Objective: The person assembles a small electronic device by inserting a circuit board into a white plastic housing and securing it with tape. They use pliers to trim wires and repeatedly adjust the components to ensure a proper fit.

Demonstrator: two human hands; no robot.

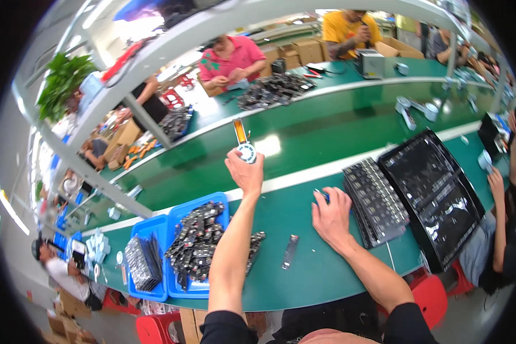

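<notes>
My left hand (246,171) is raised over the edge of the green belt, closed around a light-blue handheld device housing (246,152). That housing has a round ringed head, and its narrow handle shows an orange inside. My right hand (331,213) rests low over the table with curled fingers; a small dark-blue bit shows at the fingertips, too small to name. Just right of it lies a stack of black circuit boards (375,200). A single narrow dark strip (290,252) lies on the green tabletop between my forearms.
Blue trays (228,202) at left hold black circuit parts (198,241) and bagged strips (143,264). A large black tray (433,195) lies at right. Light-blue housings (407,112) sit on the belt (321,132). People work opposite and at right; a grey frame crosses overhead.
</notes>
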